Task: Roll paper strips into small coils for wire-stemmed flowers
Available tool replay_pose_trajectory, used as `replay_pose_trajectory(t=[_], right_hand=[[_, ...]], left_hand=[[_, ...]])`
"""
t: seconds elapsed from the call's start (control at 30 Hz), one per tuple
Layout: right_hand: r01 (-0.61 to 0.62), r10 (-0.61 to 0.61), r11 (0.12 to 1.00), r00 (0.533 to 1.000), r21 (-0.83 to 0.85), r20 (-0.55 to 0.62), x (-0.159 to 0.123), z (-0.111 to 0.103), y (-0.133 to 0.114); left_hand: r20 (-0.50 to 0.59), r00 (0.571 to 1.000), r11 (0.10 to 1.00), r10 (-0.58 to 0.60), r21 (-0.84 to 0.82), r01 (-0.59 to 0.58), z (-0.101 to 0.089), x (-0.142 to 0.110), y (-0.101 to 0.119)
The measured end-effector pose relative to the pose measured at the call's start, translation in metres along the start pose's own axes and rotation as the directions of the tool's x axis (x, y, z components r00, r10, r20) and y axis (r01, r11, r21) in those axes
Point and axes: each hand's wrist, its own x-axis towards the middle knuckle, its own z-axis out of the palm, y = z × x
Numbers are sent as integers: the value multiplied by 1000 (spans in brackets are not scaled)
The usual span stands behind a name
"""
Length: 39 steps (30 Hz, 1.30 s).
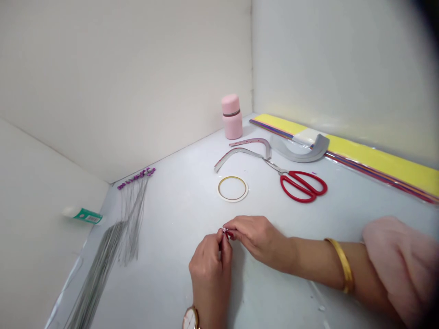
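My left hand (208, 265), with a watch on its wrist, is closed in a pinch on a small whitish and dark piece (224, 230). Thumb and forefinger of my right hand (259, 238) meet at the same piece, also pinched. Most of it is covered by the fingertips, so its kind cannot be made out. Just beyond the hands, a narrow roll of white tape (233, 199) lies flat on the table. Red-handled scissors (297, 185) rest to the right of the tape, blades pointing back left.
Thin wire stems with purple tips (137, 178) lie at the left, beside a bundle of bare wires (99, 269). Curved strips (236, 152) and a grey curved band (308, 155) are behind the scissors. A pink bottle (233, 121) stands near the corner, left of yellow sheets (370, 155).
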Motion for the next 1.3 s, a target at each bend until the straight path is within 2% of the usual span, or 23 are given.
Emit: replay_pose_trajectory(t=[0.07, 0.1, 0.17, 0.2, 0.27, 0.37, 0.43, 0.7, 0.87, 0.97, 1.03, 1.2, 1.3], right_hand=[[-167, 162, 967, 986, 193, 39, 2, -1, -2], [-285, 272, 903, 958, 322, 88, 3, -1, -2], [-492, 440, 680, 867, 544, 233, 6, -3, -3], [-549, 475, 566, 827, 615, 301, 7, -4, -3], [-588, 476, 420, 791, 691, 384, 10, -6, -3], [-591, 455, 353, 786, 725, 419, 11, -8, -1], [-591, 445, 357, 788, 723, 425, 10, -8, -1], [-583, 419, 393, 802, 711, 426, 8, -4, 1], [-570, 422, 444, 814, 692, 399, 8, -4, 2], [-545, 463, 514, 827, 663, 320, 7, -4, 1], [-510, 449, 579, 851, 636, 273, 6, -3, 1], [-328, 291, 832, 945, 448, 150, 1, -4, 5], [-272, 229, 878, 961, 393, 154, 2, -6, 6]], left_hand=[[77, 989, 980, -129, -143, 139, -1, 2, -1], [132, 971, 949, -198, -223, 224, -2, 2, -2], [229, 923, 855, -309, -358, 375, -3, 2, -6], [255, 904, 810, -343, -407, 422, -3, 2, -8], [268, 898, 761, -349, -478, 439, -4, 1, -11], [265, 933, 770, -244, -532, 352, -4, 2, -14], [265, 943, 780, -203, -538, 319, -4, 2, -13], [307, 931, 768, -199, -541, 343, -4, 4, -10], [272, 938, 812, -217, -483, 328, -3, 4, -11], [252, 945, 834, -208, -459, 306, -3, 4, -11], [250, 949, 846, -192, -448, 289, -3, 4, -10], [235, 962, 856, -136, -461, 233, -7, 5, -7], [231, 964, 849, -130, -476, 229, -10, 5, -6]])
